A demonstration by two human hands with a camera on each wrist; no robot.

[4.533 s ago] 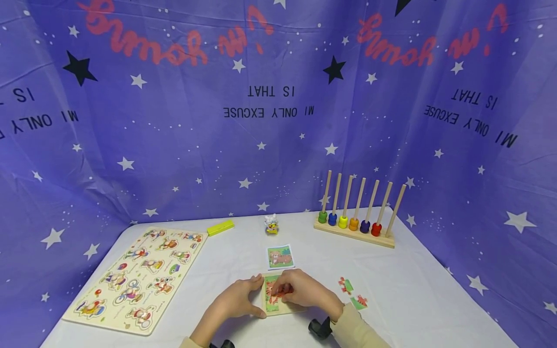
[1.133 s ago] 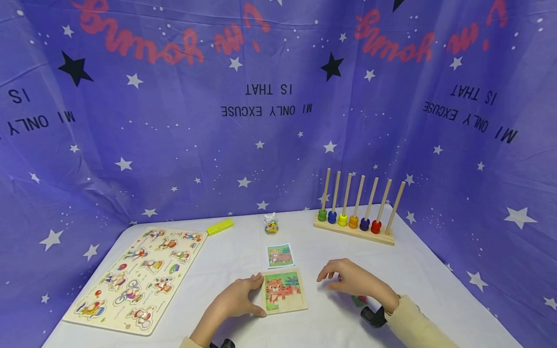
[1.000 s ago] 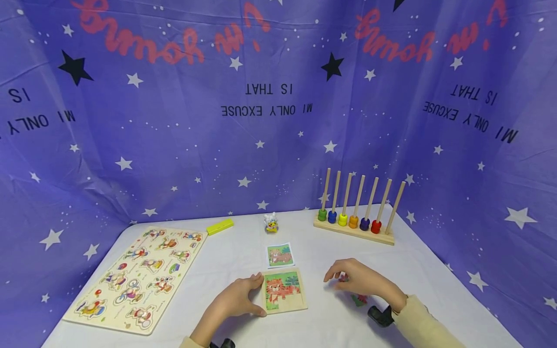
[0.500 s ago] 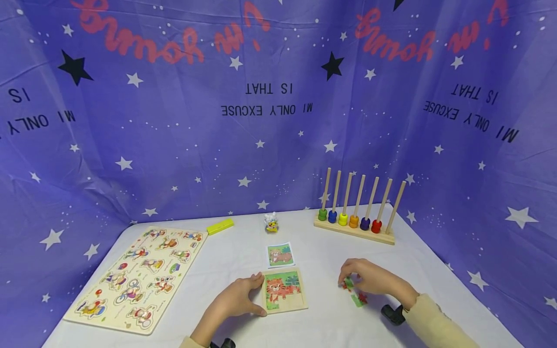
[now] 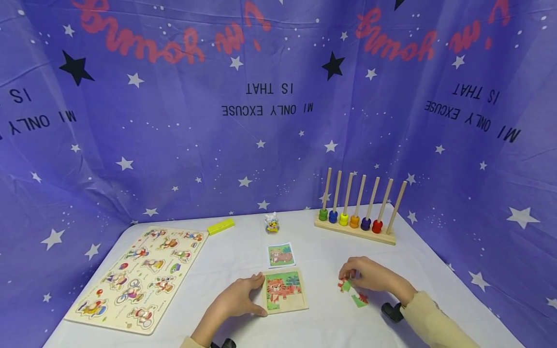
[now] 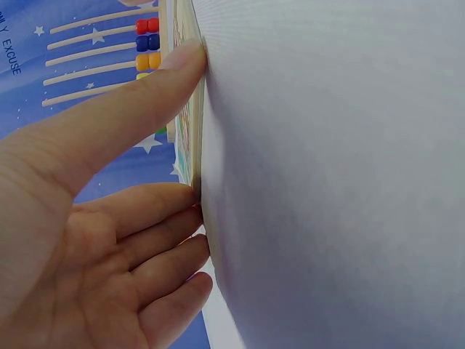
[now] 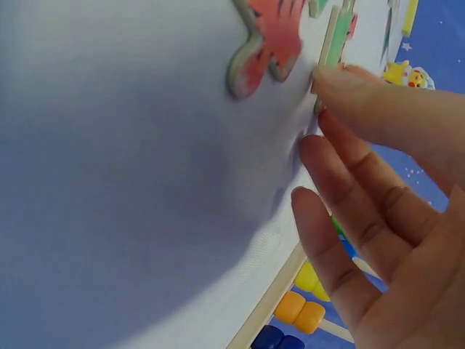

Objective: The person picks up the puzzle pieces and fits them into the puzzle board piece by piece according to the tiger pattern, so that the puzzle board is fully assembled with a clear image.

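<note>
My left hand [image 5: 237,298] rests against the left side of a square wooden puzzle tray [image 5: 304,300]. In the left wrist view its thumb [image 6: 138,109] and extended fingers touch the tray's edge. A red tiger picture on green [image 5: 283,289] fills most of the tray, with bare wood at the lower right. To the right, my right hand [image 5: 376,275] pinches a red and green jigsaw piece [image 5: 346,286] between thumb and forefinger, at the tabletop. The right wrist view shows the other fingers held apart. Another jigsaw piece [image 5: 359,301] lies just in front of it.
A picture card [image 5: 281,255] lies behind the tray, and a small toy figure [image 5: 271,223] stands farther back. Back right is a peg rack with coloured beads [image 5: 354,229]. A large picture board [image 5: 139,280] and a yellow block [image 5: 221,226] lie to the left.
My right hand has left the tray, moved right to the loose pieces and taken hold of one. More of the picture now shows in the tray. The left hand has stayed put.
</note>
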